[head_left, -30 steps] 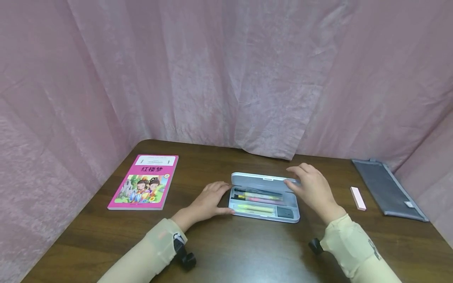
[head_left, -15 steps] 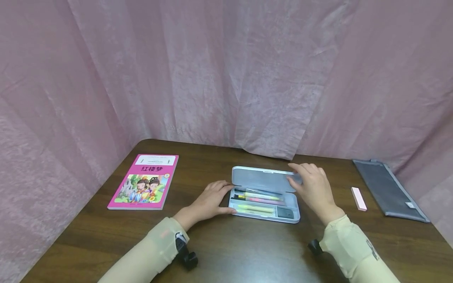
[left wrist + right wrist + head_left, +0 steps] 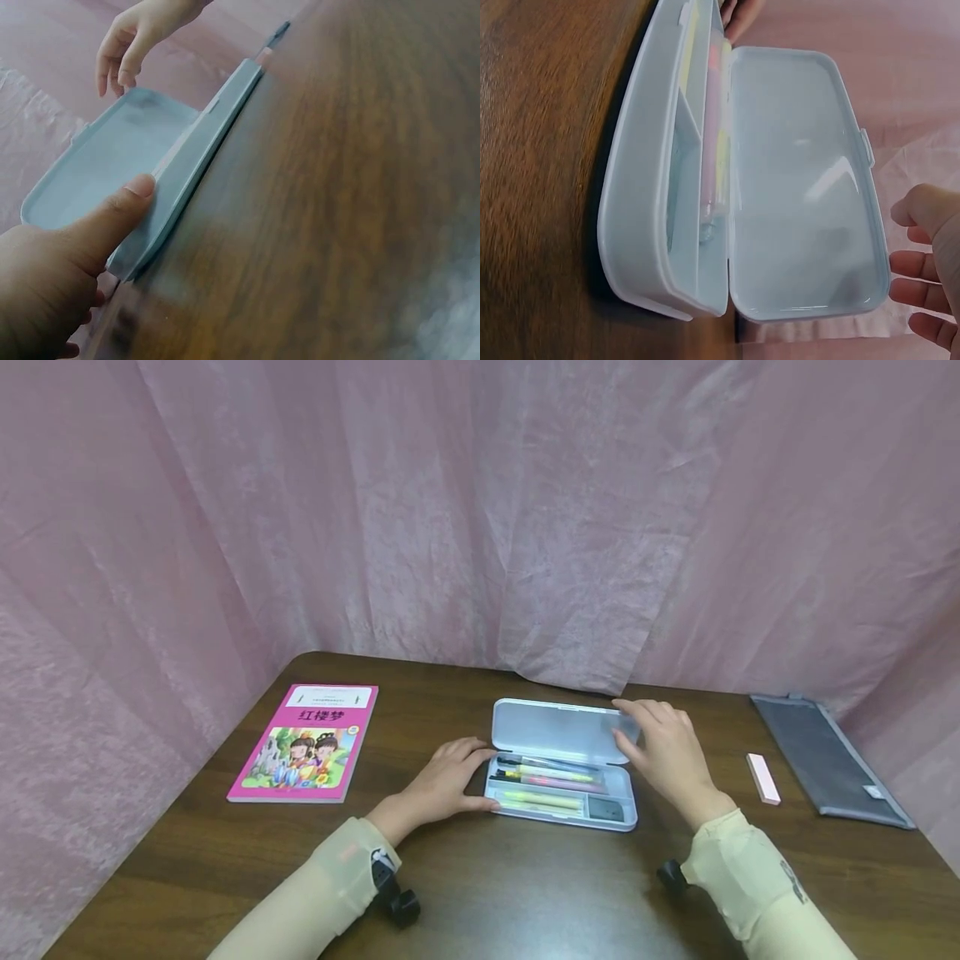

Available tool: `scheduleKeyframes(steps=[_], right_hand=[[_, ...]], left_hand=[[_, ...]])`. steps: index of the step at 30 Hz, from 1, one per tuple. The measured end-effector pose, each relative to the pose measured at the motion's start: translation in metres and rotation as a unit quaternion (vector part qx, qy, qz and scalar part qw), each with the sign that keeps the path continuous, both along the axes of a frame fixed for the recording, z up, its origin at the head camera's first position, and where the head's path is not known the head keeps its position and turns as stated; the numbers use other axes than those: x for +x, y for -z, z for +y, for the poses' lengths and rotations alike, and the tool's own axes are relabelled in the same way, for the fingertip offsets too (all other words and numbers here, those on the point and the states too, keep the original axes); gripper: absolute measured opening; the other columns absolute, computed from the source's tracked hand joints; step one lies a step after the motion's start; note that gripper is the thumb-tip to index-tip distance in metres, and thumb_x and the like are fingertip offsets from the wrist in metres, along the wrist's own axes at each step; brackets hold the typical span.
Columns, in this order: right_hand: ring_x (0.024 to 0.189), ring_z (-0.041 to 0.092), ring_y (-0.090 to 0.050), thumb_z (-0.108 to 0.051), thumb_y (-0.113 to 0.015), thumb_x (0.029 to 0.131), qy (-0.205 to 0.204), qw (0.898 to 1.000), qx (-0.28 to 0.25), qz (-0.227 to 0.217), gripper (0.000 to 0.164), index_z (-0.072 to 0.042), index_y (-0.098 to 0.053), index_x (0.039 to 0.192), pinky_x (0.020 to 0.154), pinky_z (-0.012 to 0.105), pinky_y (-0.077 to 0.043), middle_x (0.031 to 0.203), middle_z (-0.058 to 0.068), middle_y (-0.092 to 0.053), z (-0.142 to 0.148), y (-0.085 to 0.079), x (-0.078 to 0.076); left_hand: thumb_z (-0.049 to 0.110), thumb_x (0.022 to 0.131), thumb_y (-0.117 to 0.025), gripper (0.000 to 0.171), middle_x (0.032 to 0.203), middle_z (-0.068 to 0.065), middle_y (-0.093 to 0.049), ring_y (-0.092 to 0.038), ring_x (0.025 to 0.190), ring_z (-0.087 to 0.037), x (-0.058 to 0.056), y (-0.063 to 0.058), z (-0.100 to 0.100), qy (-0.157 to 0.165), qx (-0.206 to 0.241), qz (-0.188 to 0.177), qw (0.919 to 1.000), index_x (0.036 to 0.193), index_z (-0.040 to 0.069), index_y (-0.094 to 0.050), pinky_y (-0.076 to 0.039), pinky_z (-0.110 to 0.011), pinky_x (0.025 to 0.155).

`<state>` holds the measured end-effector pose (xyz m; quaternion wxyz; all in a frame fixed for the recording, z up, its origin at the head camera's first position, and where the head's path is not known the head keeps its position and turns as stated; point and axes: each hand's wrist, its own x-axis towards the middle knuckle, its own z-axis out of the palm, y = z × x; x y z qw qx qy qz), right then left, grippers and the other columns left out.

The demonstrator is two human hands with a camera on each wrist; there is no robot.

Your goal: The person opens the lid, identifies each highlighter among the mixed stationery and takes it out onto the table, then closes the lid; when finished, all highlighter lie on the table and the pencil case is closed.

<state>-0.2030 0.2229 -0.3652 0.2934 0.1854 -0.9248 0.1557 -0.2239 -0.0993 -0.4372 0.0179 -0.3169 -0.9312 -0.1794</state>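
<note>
A pale blue pencil case (image 3: pixel 562 821) lies on the table with its lid (image 3: pixel 555 731) tipped back on the far side. Several pens (image 3: pixel 555 772) fill the rear compartment; a yellow highlighter (image 3: pixel 543 799) and a dark grey block (image 3: pixel 606 810) lie in front. My left hand (image 3: pixel 446 785) grips the case's left end, its thumb (image 3: pixel 124 206) against the front wall and the other fingers behind. At the lid's right outer corner is my right hand (image 3: pixel 667 756), loosely bent. In the right wrist view its fingertips (image 3: pixel 909 289) lie right at the lid's edge, the thumb apart from it.
A pink picture-covered book (image 3: pixel 311 743) lies at the left of the brown table (image 3: pixel 480 893). On the right are a small pink-and-white bar (image 3: pixel 762 778) and a grey mesh pouch (image 3: pixel 832 760). A pink curtain (image 3: pixel 480 527) hangs along the back.
The lid has swung further back, away from the person, with my right hand following its edge slightly back and to the right. My left hand has stayed on the case's left end.
</note>
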Motion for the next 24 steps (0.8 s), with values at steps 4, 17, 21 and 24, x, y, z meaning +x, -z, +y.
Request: scheduleKeyframes(steps=[4, 17, 21, 24], right_hand=[[0.104, 0.036, -0.059, -0.017, -0.069, 0.085, 0.008, 0.999, 0.002, -0.034, 0.038, -0.005, -0.062, 0.121, 0.088, 0.053, -0.043, 0.112, 0.018, -0.067, 0.002, 0.0, -0.003], [0.116, 0.038, -0.054, -0.02, -0.063, 0.091, 0.004, 0.994, -0.006, -0.113, 0.038, -0.005, -0.06, 0.125, 0.099, 0.057, -0.038, 0.124, 0.019, -0.062, 0.01, 0.003, -0.017], [0.118, 0.038, -0.053, -0.019, -0.064, 0.091, 0.001, 0.992, -0.007, -0.13, 0.039, -0.004, -0.059, 0.126, 0.1, 0.058, -0.038, 0.125, 0.02, -0.061, 0.013, 0.004, -0.019], [0.12, 0.039, -0.051, -0.018, -0.064, 0.09, -0.001, 0.989, -0.009, -0.15, 0.041, -0.003, -0.057, 0.128, 0.102, 0.06, -0.037, 0.127, 0.021, -0.059, 0.015, 0.004, -0.021]], left_hand=[[0.063, 0.077, -0.067, 0.081, 0.145, -0.009, -0.045, -0.036, 0.139, -0.029, 0.0, -0.001, 0.0, -0.002, -0.006, -0.003, 1.0, 0.14, 0.016, -0.047, -0.028, -0.048, 0.117], [0.064, 0.076, -0.068, 0.082, 0.146, -0.011, -0.044, -0.034, 0.141, -0.03, -0.001, -0.004, 0.0, -0.004, -0.013, -0.01, 0.9999, 0.139, 0.016, -0.048, -0.026, -0.049, 0.117], [0.064, 0.075, -0.069, 0.082, 0.146, -0.011, -0.044, -0.034, 0.141, -0.03, -0.001, -0.004, 0.0, -0.003, -0.011, -0.008, 0.9999, 0.138, 0.016, -0.049, -0.027, -0.049, 0.117], [0.064, 0.075, -0.069, 0.082, 0.146, -0.011, -0.044, -0.034, 0.141, -0.03, -0.002, -0.004, 0.0, -0.002, -0.012, -0.006, 0.9999, 0.138, 0.016, -0.05, -0.026, -0.049, 0.118]])
